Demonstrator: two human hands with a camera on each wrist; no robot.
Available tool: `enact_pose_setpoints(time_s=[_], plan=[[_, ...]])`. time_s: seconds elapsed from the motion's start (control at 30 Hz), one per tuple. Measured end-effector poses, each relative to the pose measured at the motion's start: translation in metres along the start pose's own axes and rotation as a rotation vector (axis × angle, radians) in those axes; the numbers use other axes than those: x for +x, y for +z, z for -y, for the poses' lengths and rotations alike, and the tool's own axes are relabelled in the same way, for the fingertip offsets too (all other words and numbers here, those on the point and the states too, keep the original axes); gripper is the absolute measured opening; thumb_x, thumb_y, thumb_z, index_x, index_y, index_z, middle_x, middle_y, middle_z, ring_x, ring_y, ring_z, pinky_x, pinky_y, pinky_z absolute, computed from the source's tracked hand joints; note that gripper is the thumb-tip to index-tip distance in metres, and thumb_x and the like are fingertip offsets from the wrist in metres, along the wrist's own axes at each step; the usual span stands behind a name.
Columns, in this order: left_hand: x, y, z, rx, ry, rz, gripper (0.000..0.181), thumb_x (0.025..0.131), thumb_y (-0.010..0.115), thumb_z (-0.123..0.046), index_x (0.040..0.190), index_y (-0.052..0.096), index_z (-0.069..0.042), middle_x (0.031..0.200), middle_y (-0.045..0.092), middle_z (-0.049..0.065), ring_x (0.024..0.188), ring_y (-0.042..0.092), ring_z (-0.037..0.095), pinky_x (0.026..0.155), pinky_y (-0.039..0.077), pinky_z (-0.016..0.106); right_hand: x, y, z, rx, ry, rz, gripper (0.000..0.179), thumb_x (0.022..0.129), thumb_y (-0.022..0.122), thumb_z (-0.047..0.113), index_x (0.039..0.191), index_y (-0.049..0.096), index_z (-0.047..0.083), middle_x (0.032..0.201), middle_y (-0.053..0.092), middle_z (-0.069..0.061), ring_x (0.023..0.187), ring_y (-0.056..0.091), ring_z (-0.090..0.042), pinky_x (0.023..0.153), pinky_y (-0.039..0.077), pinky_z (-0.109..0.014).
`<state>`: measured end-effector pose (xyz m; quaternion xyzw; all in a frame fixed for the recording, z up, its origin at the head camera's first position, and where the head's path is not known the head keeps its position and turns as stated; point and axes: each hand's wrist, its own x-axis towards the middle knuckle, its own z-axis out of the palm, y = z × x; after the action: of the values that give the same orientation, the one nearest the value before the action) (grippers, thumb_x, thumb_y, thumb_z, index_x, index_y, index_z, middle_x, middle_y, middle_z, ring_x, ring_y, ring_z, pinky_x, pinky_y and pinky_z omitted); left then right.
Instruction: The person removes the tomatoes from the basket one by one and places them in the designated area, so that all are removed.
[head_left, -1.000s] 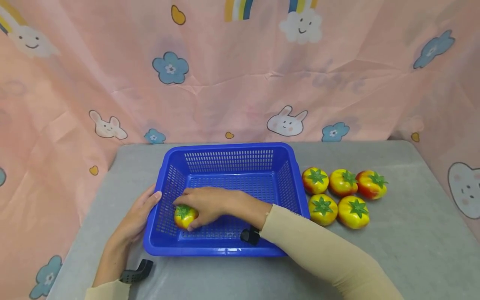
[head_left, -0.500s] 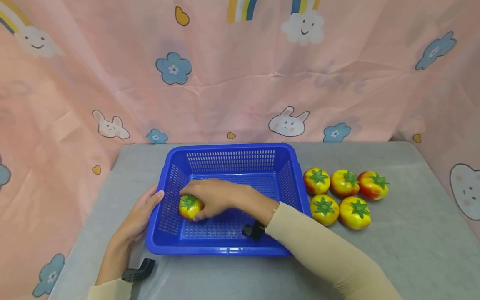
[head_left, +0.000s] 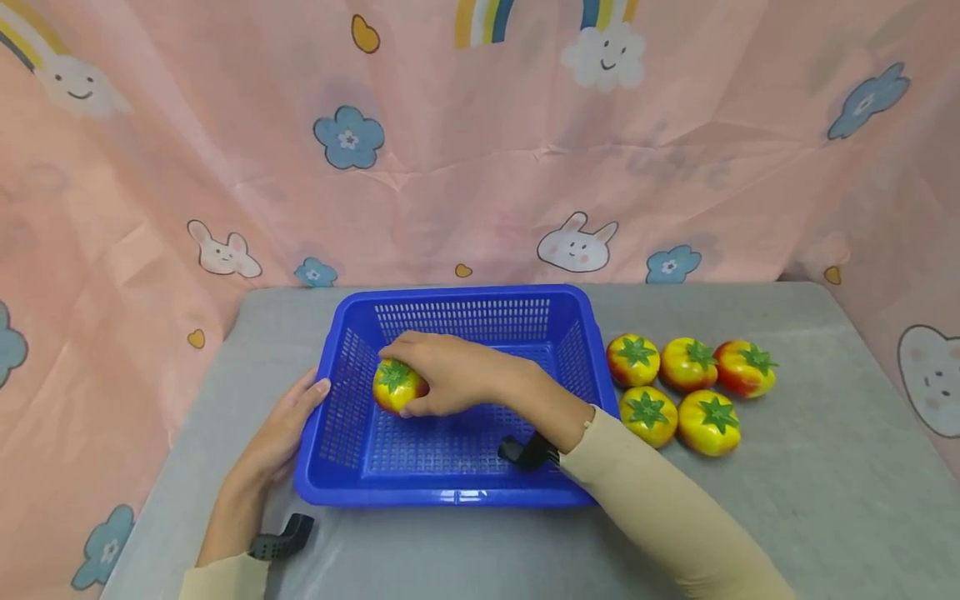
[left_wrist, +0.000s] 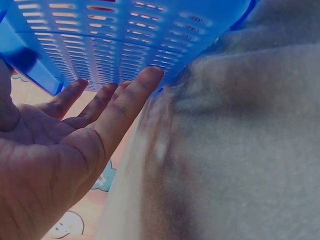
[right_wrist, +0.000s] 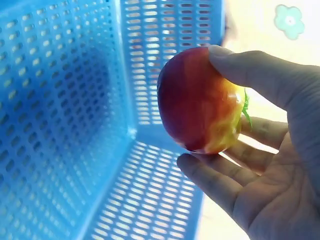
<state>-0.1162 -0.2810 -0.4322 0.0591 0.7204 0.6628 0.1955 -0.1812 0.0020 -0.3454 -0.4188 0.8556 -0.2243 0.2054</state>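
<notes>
In the head view my right hand (head_left: 453,371) grips a yellow-and-red tomato (head_left: 395,386) with a flat green star-shaped calyx, over the left part of the blue plastic basket (head_left: 450,497). The right wrist view has the tomato (right_wrist: 200,102) between thumb and fingers, its red side toward the camera, apart from the basket wall (right_wrist: 60,100). My left hand (head_left: 279,429) holds the basket's left side, thumb over the rim. In the left wrist view the left hand's fingers (left_wrist: 122,107) lie against the slotted outer wall (left_wrist: 107,45).
Right of the basket, several similar tomatoes (head_left: 647,417) sit in two rows on the grey tabletop (head_left: 810,500). Behind hangs a pink printed cloth (head_left: 465,167). Each wrist wears a black strap mount (head_left: 283,537).
My right hand has moved up and to the right with the tomato, away from the basket's front-left part. The left hand stays on the rim. The other tomatoes keep their places.
</notes>
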Motion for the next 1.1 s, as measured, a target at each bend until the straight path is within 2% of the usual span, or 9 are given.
enact_pose_setpoints(time_s=[0.2, 0.33, 0.47, 0.57, 0.73, 0.8, 1.1], plan=[[0.006, -0.001, -0.003, 0.007, 0.013, 0.020, 0.067, 0.117, 0.031, -0.038, 0.168, 0.010, -0.001, 0.152, 0.038, 0.048, 0.117, 0.073, 0.015, 0.095, 0.064, 0.043, -0.020, -0.008, 0.000, 0.002, 0.019, -0.071, 0.072, 0.096, 0.079, 0.034, 0.158, 0.049, 0.013, 0.157, 0.053, -0.007, 0.132, 0.059, -0.020, 0.114, 0.054, -0.034], [0.009, 0.000, -0.003, 0.000, 0.017, 0.018, 0.067, 0.117, 0.033, -0.038, 0.168, 0.011, -0.001, 0.149, 0.042, 0.045, 0.114, 0.073, 0.014, 0.092, 0.064, 0.041, -0.040, -0.013, -0.006, 0.012, 0.067, -0.133, 0.072, 0.094, 0.081, 0.035, 0.157, 0.050, 0.016, 0.156, 0.054, -0.006, 0.132, 0.059, -0.020, 0.112, 0.055, -0.035], [0.004, 0.001, -0.001, 0.000, -0.002, 0.008, 0.066, 0.117, 0.033, -0.037, 0.167, 0.012, 0.001, 0.138, 0.060, 0.029, 0.110, 0.075, 0.016, 0.089, 0.065, 0.041, -0.059, -0.014, -0.013, 0.055, 0.089, -0.173, 0.072, 0.093, 0.082, 0.040, 0.154, 0.053, 0.016, 0.150, 0.057, -0.005, 0.127, 0.060, -0.018, 0.107, 0.058, -0.034], [0.000, 0.002, -0.001, 0.000, -0.018, -0.003, 0.066, 0.117, 0.033, -0.036, 0.167, 0.012, 0.001, 0.134, 0.065, 0.018, 0.108, 0.075, 0.015, 0.089, 0.066, 0.040, -0.071, -0.014, -0.016, 0.070, 0.090, -0.186, 0.072, 0.093, 0.082, 0.044, 0.153, 0.054, 0.017, 0.147, 0.058, -0.003, 0.123, 0.060, -0.016, 0.104, 0.059, -0.032], [-0.002, 0.001, -0.002, 0.006, -0.014, -0.008, 0.066, 0.117, 0.032, -0.037, 0.168, 0.012, -0.001, 0.138, 0.059, 0.030, 0.109, 0.075, 0.017, 0.089, 0.065, 0.042, -0.086, -0.019, -0.018, 0.070, 0.122, -0.219, 0.072, 0.092, 0.083, 0.043, 0.153, 0.055, 0.020, 0.147, 0.057, -0.002, 0.125, 0.060, -0.016, 0.104, 0.060, -0.034], [-0.002, 0.000, -0.003, 0.005, -0.010, -0.001, 0.066, 0.117, 0.032, -0.037, 0.167, 0.012, 0.000, 0.137, 0.060, 0.028, 0.109, 0.075, 0.017, 0.089, 0.065, 0.043, -0.092, -0.023, -0.018, 0.061, 0.136, -0.237, 0.072, 0.091, 0.083, 0.043, 0.153, 0.054, 0.020, 0.148, 0.056, -0.001, 0.126, 0.061, -0.017, 0.105, 0.060, -0.036], [0.000, 0.000, -0.002, -0.027, -0.015, 0.001, 0.066, 0.117, 0.035, -0.036, 0.166, 0.014, 0.002, 0.125, 0.070, 0.002, 0.108, 0.075, 0.016, 0.088, 0.066, 0.039, -0.125, -0.024, -0.021, 0.066, 0.148, -0.347, 0.071, 0.089, 0.085, 0.039, 0.153, 0.056, 0.026, 0.154, 0.051, -0.002, 0.136, 0.058, -0.026, 0.107, 0.059, -0.048]])
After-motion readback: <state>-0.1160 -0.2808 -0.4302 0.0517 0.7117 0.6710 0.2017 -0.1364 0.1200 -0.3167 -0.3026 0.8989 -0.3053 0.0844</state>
